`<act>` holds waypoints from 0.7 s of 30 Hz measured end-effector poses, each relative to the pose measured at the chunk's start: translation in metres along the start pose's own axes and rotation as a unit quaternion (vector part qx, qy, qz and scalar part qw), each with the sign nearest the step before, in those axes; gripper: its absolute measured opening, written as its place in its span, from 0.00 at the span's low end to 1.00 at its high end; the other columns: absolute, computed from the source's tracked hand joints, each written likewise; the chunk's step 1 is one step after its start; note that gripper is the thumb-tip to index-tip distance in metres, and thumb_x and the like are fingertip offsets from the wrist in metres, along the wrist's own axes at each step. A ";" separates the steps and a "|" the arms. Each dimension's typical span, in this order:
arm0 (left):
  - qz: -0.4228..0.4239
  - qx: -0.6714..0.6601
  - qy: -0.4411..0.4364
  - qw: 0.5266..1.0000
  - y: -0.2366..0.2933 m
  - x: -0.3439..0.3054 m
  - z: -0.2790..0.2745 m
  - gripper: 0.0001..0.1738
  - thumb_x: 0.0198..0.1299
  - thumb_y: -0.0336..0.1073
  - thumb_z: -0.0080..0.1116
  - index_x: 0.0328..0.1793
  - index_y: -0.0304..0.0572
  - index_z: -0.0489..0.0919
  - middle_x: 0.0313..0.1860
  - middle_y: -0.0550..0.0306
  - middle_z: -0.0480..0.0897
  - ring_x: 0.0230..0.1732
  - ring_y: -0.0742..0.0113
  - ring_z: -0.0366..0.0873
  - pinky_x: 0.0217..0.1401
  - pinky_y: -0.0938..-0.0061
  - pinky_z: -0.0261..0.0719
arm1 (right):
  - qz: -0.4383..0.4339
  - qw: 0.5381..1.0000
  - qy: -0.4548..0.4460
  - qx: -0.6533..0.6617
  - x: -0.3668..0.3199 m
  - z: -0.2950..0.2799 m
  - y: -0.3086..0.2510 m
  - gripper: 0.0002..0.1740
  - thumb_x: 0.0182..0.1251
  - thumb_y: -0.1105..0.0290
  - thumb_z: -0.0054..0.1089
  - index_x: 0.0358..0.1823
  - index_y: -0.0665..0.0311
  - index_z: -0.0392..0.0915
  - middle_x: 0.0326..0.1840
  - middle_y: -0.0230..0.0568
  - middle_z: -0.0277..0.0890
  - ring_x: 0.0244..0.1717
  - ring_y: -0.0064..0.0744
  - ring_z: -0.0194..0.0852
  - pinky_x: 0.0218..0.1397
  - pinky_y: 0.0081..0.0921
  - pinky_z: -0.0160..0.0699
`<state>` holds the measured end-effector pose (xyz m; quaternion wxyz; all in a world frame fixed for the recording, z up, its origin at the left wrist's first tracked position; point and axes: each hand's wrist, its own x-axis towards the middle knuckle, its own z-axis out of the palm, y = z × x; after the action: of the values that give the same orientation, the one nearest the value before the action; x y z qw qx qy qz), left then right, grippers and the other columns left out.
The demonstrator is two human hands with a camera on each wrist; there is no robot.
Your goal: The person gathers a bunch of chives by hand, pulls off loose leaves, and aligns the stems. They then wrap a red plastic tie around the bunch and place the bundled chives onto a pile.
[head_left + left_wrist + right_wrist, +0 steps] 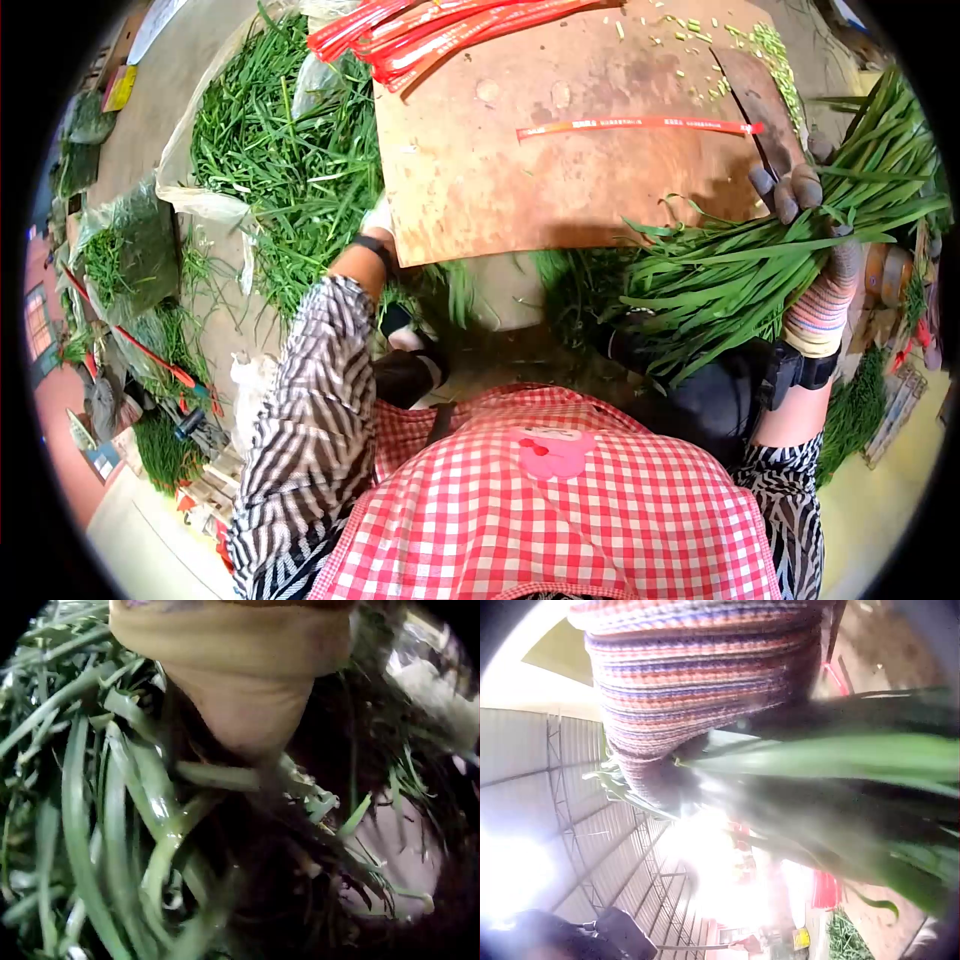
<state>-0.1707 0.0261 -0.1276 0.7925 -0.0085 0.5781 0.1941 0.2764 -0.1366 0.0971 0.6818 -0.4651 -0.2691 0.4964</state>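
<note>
A long bunch of green leaves (710, 275) lies across the right hand (822, 215), which grips it beside the board's right edge. Curled grey glove fingertips (788, 192) show over the bunch. In the right wrist view the striped glove (697, 690) is against the leaves (840, 761). The left hand (378, 216) is down at the board's left edge, by a heap of loose greens (285, 140); its fingers are hidden. In the left wrist view a pale cuff (232, 637) stands over leaves (97, 825), with the fingers lost in shadow.
A wooden board (480, 190) bears one red printed strip (640, 124), a bundle of red strips (440, 40) and cut stem pieces (775, 60) at its far right. Bagged greens (130, 250) stand at the left. A checked apron (540, 500) covers the lap.
</note>
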 end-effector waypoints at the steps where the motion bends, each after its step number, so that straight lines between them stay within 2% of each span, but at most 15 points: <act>1: 0.056 0.069 -0.002 0.996 0.024 0.008 0.000 0.24 0.80 0.47 0.51 0.71 0.39 0.79 0.62 0.50 0.87 0.56 0.54 0.86 0.60 0.56 0.85 | 0.000 1.000 -0.012 -0.005 0.004 0.002 -0.001 0.49 0.63 0.53 0.77 0.78 0.72 0.63 0.44 0.33 0.77 0.44 0.31 0.77 0.82 0.57 0.62; 2: 0.101 0.170 -0.067 0.978 0.052 0.039 -0.028 0.20 0.75 0.43 0.59 0.64 0.36 0.83 0.59 0.51 0.87 0.53 0.59 0.86 0.57 0.59 0.85 | 0.008 1.000 -0.009 0.001 0.008 0.001 0.000 0.48 0.64 0.54 0.77 0.78 0.72 0.63 0.45 0.33 0.77 0.45 0.31 0.78 0.82 0.58 0.62; 3: 0.161 0.290 -0.019 0.943 0.065 0.047 -0.021 0.19 0.73 0.42 0.62 0.62 0.36 0.84 0.56 0.52 0.88 0.51 0.59 0.86 0.56 0.60 0.85 | 0.014 1.000 -0.003 0.008 0.013 -0.002 0.003 0.48 0.65 0.54 0.76 0.78 0.72 0.63 0.46 0.33 0.78 0.45 0.31 0.78 0.82 0.58 0.62; 6: 0.232 0.390 0.062 0.889 0.056 0.063 -0.021 0.22 0.72 0.44 0.62 0.64 0.38 0.83 0.57 0.51 0.88 0.52 0.56 0.86 0.59 0.59 0.85 | 0.027 0.998 -0.027 0.039 0.009 -0.011 0.006 0.46 0.66 0.55 0.74 0.78 0.71 0.64 0.52 0.34 0.82 0.50 0.30 0.79 0.82 0.58 0.62; 7: 0.244 0.441 0.081 0.860 0.044 0.071 -0.022 0.22 0.72 0.45 0.62 0.65 0.38 0.82 0.58 0.50 0.88 0.53 0.55 0.86 0.59 0.59 0.85 | 0.026 0.999 0.001 0.020 0.000 0.001 0.000 0.46 0.65 0.55 0.74 0.78 0.70 0.64 0.51 0.33 0.82 0.50 0.30 0.79 0.82 0.58 0.62; 8: 0.254 0.516 0.093 0.813 0.032 0.077 -0.022 0.23 0.72 0.45 0.62 0.66 0.38 0.82 0.58 0.49 0.87 0.53 0.55 0.86 0.60 0.60 0.85 | 0.017 1.000 -0.010 0.005 -0.001 0.006 -0.001 0.45 0.65 0.55 0.75 0.77 0.69 0.66 0.48 0.32 0.80 0.48 0.30 0.78 0.81 0.58 0.63; 11: 0.232 0.739 0.090 0.626 -0.002 0.079 -0.015 0.25 0.72 0.46 0.63 0.68 0.39 0.81 0.61 0.47 0.86 0.56 0.55 0.86 0.61 0.60 0.85 | -0.004 0.997 -0.067 -0.036 -0.003 0.005 0.001 0.43 0.64 0.54 0.75 0.75 0.67 0.70 0.36 0.26 0.73 0.40 0.28 0.75 0.78 0.59 0.67; 13: 0.195 0.848 0.046 0.491 -0.015 0.067 -0.005 0.27 0.73 0.47 0.63 0.70 0.39 0.80 0.62 0.46 0.86 0.58 0.54 0.85 0.62 0.61 0.84 | -0.010 0.998 -0.046 -0.041 -0.012 0.017 0.000 0.40 0.65 0.58 0.76 0.75 0.65 0.71 0.32 0.26 0.73 0.34 0.29 0.76 0.77 0.59 0.68; 16: 0.137 0.945 -0.041 0.294 -0.021 0.014 0.019 0.29 0.73 0.49 0.63 0.72 0.39 0.79 0.64 0.44 0.85 0.60 0.54 0.85 0.64 0.62 0.84 | 0.030 0.996 -0.068 -0.039 -0.020 0.021 -0.009 0.37 0.66 0.61 0.75 0.74 0.64 0.72 0.32 0.26 0.74 0.35 0.29 0.77 0.75 0.58 0.70; 18: 0.095 0.974 -0.097 0.181 -0.028 -0.034 0.035 0.30 0.73 0.50 0.63 0.74 0.40 0.78 0.66 0.43 0.84 0.62 0.53 0.85 0.65 0.62 0.84 | 0.034 0.992 -0.076 -0.092 -0.028 0.022 -0.015 0.39 0.64 0.55 0.75 0.73 0.66 0.73 0.36 0.27 0.74 0.37 0.27 0.74 0.72 0.53 0.74; 19: 0.081 0.977 -0.120 0.156 -0.030 -0.061 0.043 0.31 0.73 0.50 0.64 0.75 0.40 0.77 0.66 0.42 0.84 0.62 0.53 0.85 0.66 0.62 0.84 | 0.036 0.989 -0.080 -0.118 -0.031 0.026 -0.019 0.40 0.64 0.52 0.75 0.72 0.67 0.73 0.38 0.27 0.73 0.38 0.26 0.73 0.71 0.51 0.75; 20: 0.069 0.976 -0.145 0.149 -0.035 -0.086 0.049 0.32 0.73 0.51 0.64 0.76 0.40 0.77 0.67 0.41 0.84 0.63 0.53 0.85 0.66 0.62 0.84 | 0.043 0.984 -0.090 -0.144 -0.036 0.033 -0.029 0.38 0.65 0.55 0.73 0.72 0.67 0.74 0.41 0.30 0.75 0.38 0.27 0.75 0.67 0.47 0.79; 21: 0.076 0.966 -0.163 0.184 -0.042 -0.111 0.050 0.33 0.73 0.51 0.64 0.76 0.40 0.76 0.68 0.41 0.83 0.64 0.53 0.85 0.67 0.63 0.84 | 0.051 0.979 -0.100 -0.170 -0.040 0.044 -0.040 0.36 0.66 0.57 0.71 0.71 0.67 0.74 0.43 0.32 0.78 0.39 0.28 0.77 0.63 0.43 0.82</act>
<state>-0.1397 -0.0341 -0.0176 0.2339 0.8397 0.1654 -0.4613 0.2422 -0.1606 0.1554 0.5363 -0.5350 -0.3929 0.5214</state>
